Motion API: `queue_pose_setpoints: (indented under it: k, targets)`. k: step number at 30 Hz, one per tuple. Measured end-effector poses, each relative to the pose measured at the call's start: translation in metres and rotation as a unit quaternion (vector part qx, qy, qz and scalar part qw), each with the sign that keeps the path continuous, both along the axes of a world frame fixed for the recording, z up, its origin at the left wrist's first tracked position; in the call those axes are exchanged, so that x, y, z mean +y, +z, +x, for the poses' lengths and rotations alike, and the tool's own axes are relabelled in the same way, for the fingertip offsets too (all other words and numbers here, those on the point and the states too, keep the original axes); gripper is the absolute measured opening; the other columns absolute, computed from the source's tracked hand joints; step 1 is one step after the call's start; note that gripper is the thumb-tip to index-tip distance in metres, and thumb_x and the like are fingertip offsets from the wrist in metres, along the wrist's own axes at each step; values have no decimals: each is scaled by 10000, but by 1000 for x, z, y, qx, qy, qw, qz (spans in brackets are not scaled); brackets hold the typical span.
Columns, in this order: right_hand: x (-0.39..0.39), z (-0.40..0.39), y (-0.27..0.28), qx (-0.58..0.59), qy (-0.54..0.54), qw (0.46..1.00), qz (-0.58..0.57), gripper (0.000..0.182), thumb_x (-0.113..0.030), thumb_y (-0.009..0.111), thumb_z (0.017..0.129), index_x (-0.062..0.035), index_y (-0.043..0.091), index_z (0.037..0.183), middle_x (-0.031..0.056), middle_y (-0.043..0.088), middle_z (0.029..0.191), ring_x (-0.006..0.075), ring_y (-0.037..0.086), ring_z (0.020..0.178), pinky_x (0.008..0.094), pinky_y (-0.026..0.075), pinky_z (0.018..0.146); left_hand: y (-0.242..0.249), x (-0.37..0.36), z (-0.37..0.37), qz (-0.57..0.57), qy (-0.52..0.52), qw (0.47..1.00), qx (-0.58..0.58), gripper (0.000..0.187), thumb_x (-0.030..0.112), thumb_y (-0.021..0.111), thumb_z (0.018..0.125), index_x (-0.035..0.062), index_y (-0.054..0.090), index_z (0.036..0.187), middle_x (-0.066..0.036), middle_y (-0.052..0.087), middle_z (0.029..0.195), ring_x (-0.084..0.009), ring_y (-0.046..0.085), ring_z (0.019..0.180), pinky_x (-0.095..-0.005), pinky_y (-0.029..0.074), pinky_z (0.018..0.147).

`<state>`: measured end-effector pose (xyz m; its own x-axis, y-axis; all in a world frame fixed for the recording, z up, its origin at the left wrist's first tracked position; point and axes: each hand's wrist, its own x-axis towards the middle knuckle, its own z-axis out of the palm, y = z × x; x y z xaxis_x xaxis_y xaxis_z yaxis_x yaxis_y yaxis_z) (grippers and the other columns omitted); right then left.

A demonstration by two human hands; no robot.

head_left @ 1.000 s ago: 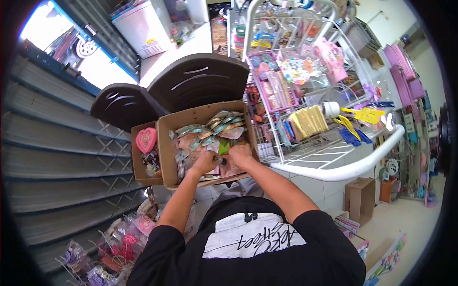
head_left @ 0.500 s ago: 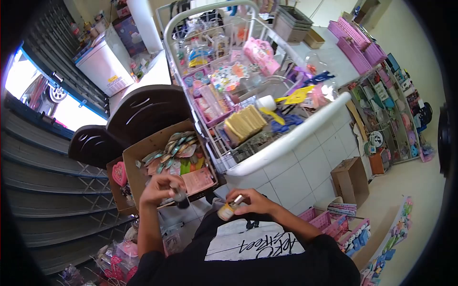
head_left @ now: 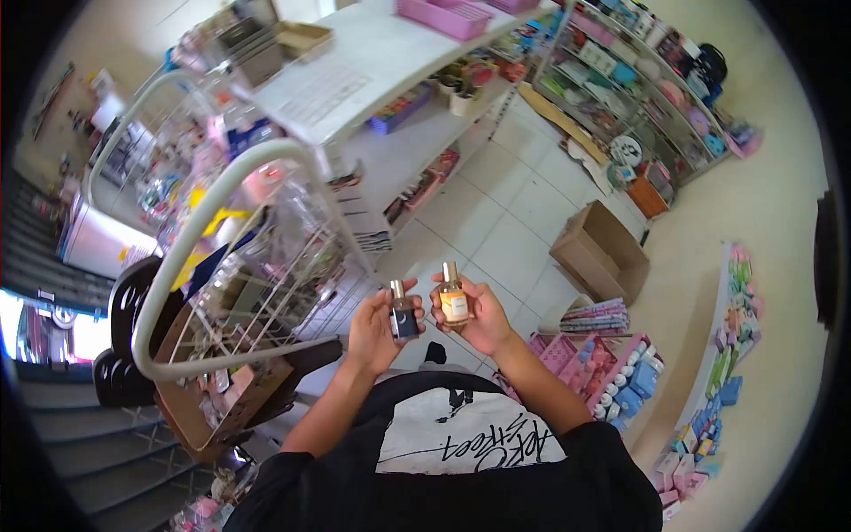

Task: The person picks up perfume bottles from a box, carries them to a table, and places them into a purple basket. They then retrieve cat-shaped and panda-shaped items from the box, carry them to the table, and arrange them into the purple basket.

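Two small perfume bottles are held up side by side in front of my chest. My left hand [head_left: 376, 332] is closed round a dark perfume bottle [head_left: 404, 322] with a black label and a metallic cap. In my right hand [head_left: 483, 321] is a yellow perfume bottle [head_left: 454, 303] with a pale label and a gold-coloured cap. Both stand nearly upright with their labels facing me. A narrow gap separates the bottles, and the tiled floor shows behind them.
A white wire cart [head_left: 222, 195] full of packaged goods stands at the left, beside a cardboard box [head_left: 191, 426]. Ahead is a white shelf table [head_left: 328, 97]. An open carton [head_left: 603, 253] and pink baskets [head_left: 558, 353] sit on the right. Stocked shelves [head_left: 620, 80] line the back right.
My view has swung to the right, away from the cart and the box of goods. Both hands have come together, and the two bottles are now upright next to each other.
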<state>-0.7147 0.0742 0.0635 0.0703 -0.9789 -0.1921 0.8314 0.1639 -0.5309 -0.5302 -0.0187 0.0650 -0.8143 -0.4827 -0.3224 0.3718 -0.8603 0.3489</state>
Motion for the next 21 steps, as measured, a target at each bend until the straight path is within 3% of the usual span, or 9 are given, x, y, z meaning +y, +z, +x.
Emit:
queue_pose_setpoints:
  k: [6, 8, 13, 16, 19, 21]
  targets:
    - [5, -94, 16, 6, -88, 996, -10, 505, -393, 381, 1001, -51, 444, 1367, 85, 587, 1068, 191, 607, 871, 335, 485, 731, 12, -21, -112, -45, -48, 998, 16, 530, 276, 432, 956, -2, 400, 1406, -120, 595, 1082, -240, 595, 1007, -429, 526, 884]
    - [-1, -122, 14, 5, -96, 995, -15, 512, -400, 380, 1003, -48, 444, 1369, 83, 591, 1063, 189, 609, 871, 330, 488, 725, 18, -30, -146, -146, -44, 987, -43, 508, 226, 435, 959, 3, 377, 1412, -112, 583, 1091, -223, 596, 1017, -412, 528, 892]
    - [-37, -191, 9, 18, -99, 995, -5, 536, -438, 374, 1010, -46, 449, 1368, 73, 609, 1031, 179, 617, 866, 316, 495, 701, 14, -76, -224, -189, -52, 979, -52, 535, 175, 622, 951, 16, 389, 1405, -106, 599, 1124, -213, 626, 1063, -354, 534, 892]
    - [-73, -236, 11, 33, -106, 994, -6, 555, -464, 379, 1012, -41, 455, 1363, 65, 620, 1018, 175, 621, 858, 313, 498, 687, 4, -112, -269, -196, -60, 977, -59, 525, 162, 638, 939, 20, 416, 1393, -109, 618, 1116, -212, 643, 1033, -349, 536, 888]
    - [-108, -277, 20, 47, -109, 993, 1, 516, -425, 455, 1006, -47, 463, 1357, 63, 621, 1017, 164, 623, 865, 312, 496, 690, 20, -148, -307, -217, -60, 972, -67, 526, 143, 656, 923, 16, 441, 1386, -118, 626, 1131, -219, 648, 1047, -347, 533, 895]
    - [-139, -309, 38, 220, -126, 967, 4, 455, -307, 573, 977, -49, 484, 1341, 59, 610, 1010, 136, 613, 871, 296, 485, 696, 36, -172, -326, -257, -65, 962, -66, 548, 116, 666, 909, 9, 442, 1397, -131, 615, 1149, -227, 637, 1083, -343, 506, 930]
